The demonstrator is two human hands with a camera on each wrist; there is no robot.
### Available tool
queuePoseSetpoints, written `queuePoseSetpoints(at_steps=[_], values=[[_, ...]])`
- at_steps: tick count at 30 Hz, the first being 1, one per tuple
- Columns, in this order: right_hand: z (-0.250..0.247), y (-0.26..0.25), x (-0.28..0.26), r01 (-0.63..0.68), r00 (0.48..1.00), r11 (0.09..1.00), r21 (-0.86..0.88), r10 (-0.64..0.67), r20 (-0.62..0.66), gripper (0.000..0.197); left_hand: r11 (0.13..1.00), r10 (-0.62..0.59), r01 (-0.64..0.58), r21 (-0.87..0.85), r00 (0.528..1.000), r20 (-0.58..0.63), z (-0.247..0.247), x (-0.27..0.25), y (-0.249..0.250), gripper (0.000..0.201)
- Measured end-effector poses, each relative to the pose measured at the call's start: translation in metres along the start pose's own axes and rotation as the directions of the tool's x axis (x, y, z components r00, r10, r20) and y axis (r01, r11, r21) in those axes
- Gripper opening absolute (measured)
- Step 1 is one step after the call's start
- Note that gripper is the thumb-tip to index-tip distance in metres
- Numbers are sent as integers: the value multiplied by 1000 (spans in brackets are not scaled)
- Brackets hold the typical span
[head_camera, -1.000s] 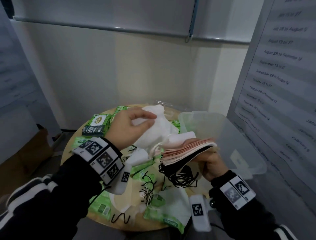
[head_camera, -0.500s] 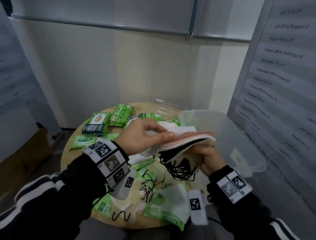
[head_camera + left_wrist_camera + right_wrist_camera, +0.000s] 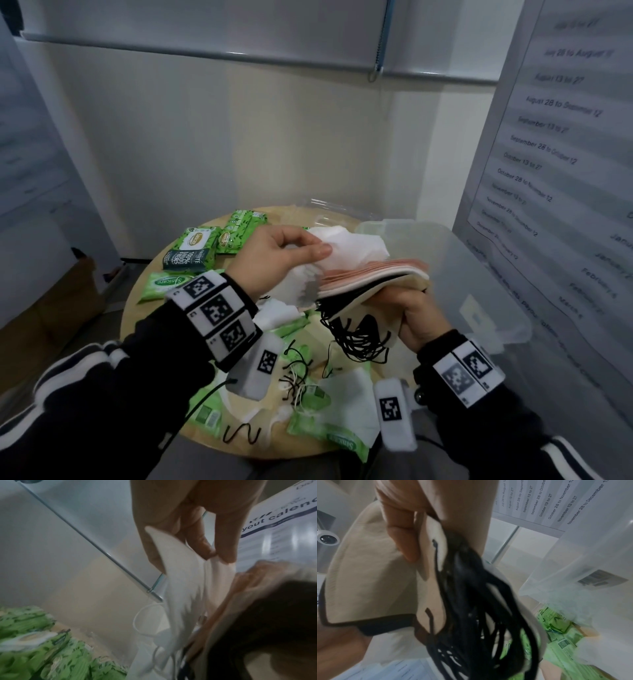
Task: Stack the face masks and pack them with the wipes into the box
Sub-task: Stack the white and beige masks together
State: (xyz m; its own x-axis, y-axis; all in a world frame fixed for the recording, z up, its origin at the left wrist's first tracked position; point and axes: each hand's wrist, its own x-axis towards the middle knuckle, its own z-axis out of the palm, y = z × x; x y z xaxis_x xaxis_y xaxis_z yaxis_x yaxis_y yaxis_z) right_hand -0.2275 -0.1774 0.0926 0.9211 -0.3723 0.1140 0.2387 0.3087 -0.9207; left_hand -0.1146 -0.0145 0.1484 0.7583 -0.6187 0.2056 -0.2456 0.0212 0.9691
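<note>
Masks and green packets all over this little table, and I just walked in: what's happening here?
A person is gathering face masks. The right hand grips a stack of masks, pink over black, ear loops dangling. The left hand pinches a white mask at the top of that stack. More masks and green wipe packs lie on the round table; the clear box sits alongside.

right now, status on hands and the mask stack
Left hand pinches white mask onto stack. Right hand grips stack. Box open, clear. Masks, wipes still on table.
</note>
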Motion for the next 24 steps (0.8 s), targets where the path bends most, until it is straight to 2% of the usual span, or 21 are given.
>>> queuePoseSetpoints(at_steps=[4, 6, 7, 8, 10, 14, 15, 17, 18, 20, 22, 24], values=[[-5, -2, -2, 21, 1000, 1000, 6, -21, -4, 37, 1000, -8, 10, 14, 989, -151, -7, 7, -1, 15], [-10, -1, 0, 9, 998, 1000, 11, -9, -63, 52, 999, -29, 23, -31, 978, -206, -13, 10, -2, 19], [-13, -1, 1, 0, 994, 1000, 3, 0, -111, 56, 999, -35, 27, -36, 976, -217, -15, 11, -3, 19], [-16, -1, 1, -3, 988, 1000, 2, 4, -152, 51, 999, -34, 30, -21, 975, -218, -17, 11, -3, 17], [-19, -3, 0, -19, 983, 1000, -3, 18, -184, 29, 999, -7, 14, 34, 979, -204, -20, 10, -4, 13], [-13, -10, -4, -33, 994, 999, -26, 31, -101, 24, 987, 42, -14, 157, 984, -172, -23, 9, -3, 9], [-11, -11, -4, -46, 997, 999, -25, 45, -59, 27, 984, 53, -22, 177, 984, -169, -23, 9, -3, 9], [-7, -12, -2, -91, 995, 995, -40, 92, 28, 52, 979, 76, -44, 197, 984, -159, -22, 9, -3, 12], [-6, -12, -1, -116, 992, 992, -59, 119, 48, 65, 978, 87, -56, 202, 986, -143, -21, 8, -2, 12], [-4, -10, 2, -145, 989, 985, -96, 148, 28, 76, 972, 107, -88, 220, 991, -75, -19, 7, 0, 10], [-4, -8, 4, -169, 986, 980, -109, 168, -19, 77, 956, 138, -133, 261, 990, -2, -16, 5, 0, 8], [-4, -6, 4, -192, 981, 973, -129, 185, -64, 59, 949, 157, -149, 276, 987, -9, -15, 5, 0, 8]])
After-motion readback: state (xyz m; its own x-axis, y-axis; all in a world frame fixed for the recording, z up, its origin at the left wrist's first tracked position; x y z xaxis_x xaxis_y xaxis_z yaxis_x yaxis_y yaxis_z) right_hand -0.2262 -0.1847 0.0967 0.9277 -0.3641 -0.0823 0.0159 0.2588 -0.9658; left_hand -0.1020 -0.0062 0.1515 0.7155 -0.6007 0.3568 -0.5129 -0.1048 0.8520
